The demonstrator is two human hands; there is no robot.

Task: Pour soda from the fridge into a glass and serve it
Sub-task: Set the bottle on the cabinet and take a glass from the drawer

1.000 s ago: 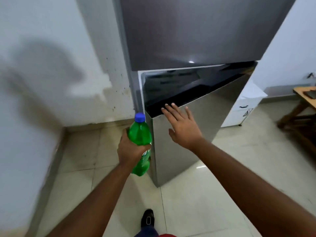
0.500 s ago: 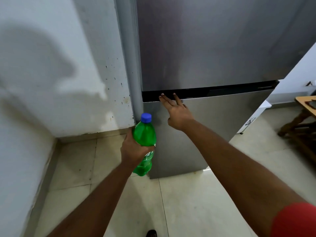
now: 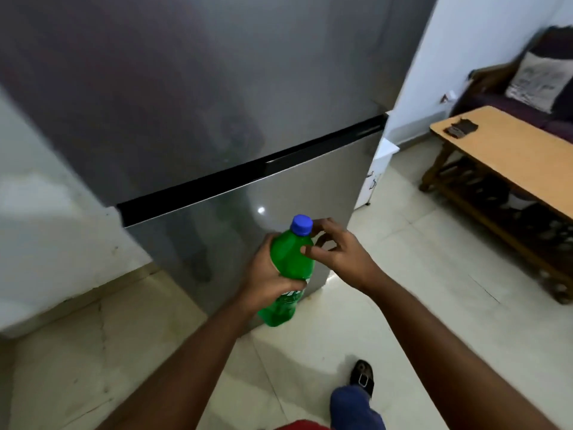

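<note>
Left hand (image 3: 266, 274) wraps the green soda bottle (image 3: 290, 262), neck tilted up-right, blue cap (image 3: 301, 225) nearest the loosely spread right hand (image 3: 336, 254) fingers.

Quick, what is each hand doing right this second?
Left hand: closed around the green soda bottle.
Right hand: open, fingers spread near the bottle's blue cap, gripping nothing.

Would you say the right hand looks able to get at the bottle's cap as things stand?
Probably yes: the right hand is open beside the cap, its fingers curled close with nothing between, while the left hand holds the bottle lower down.
</note>
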